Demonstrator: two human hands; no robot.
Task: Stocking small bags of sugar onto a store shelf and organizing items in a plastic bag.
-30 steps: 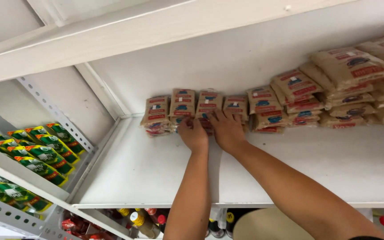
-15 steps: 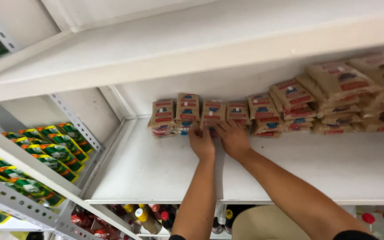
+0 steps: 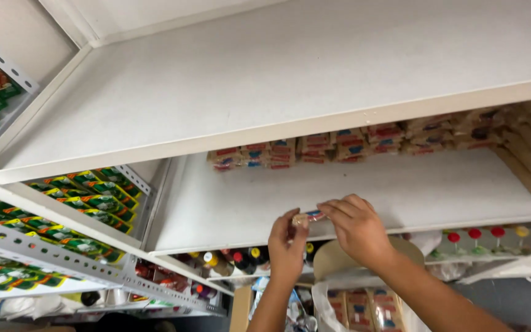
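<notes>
White shelves fill the view from my head camera: a bare upper shelf and, under it, a middle shelf with a row of tan packets stacked along its back wall. To the left, green packets lie on a slotted metal rack, and small bottles with coloured caps stand on the level below. At the middle shelf's front edge, my left hand and right hand meet on one small packet, fingers of both closed round its ends, the packet lying flat just above the shelf lip.
</notes>
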